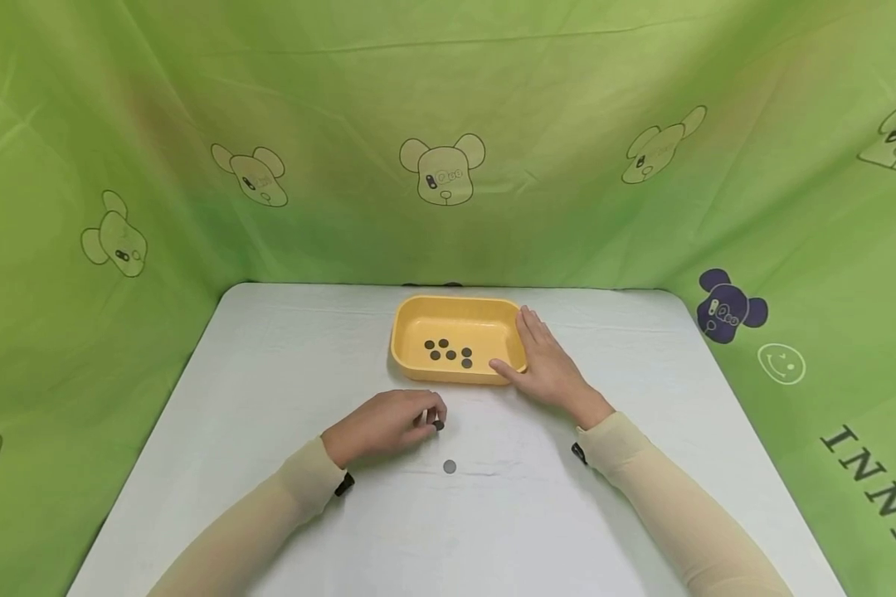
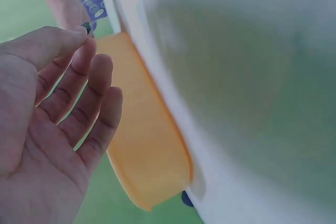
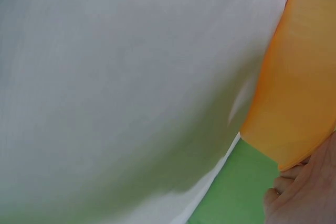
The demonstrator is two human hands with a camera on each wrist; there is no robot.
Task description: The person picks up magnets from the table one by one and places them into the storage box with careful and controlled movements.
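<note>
On the white bench (image 1: pixel 269 431), left hand (image 1: pixel 388 424) pinches a small dark disc (image 1: pixel 438 425) at its fingertips, just short of the yellow tray (image 1: pixel 418 319). Right hand (image 1: pixel 545 365) lies flat, fingers straight, against the tray's right wall. Six discs (image 1: pixel 448 353) sit inside; one grey disc (image 1: pixel 450 467) lies loose near the left hand. Risk: thin pinch, so the disc could slip and roll off the bench. Both wrist views are blurred; the left one shows only the disc's edge, and its face can't be made out.
</note>
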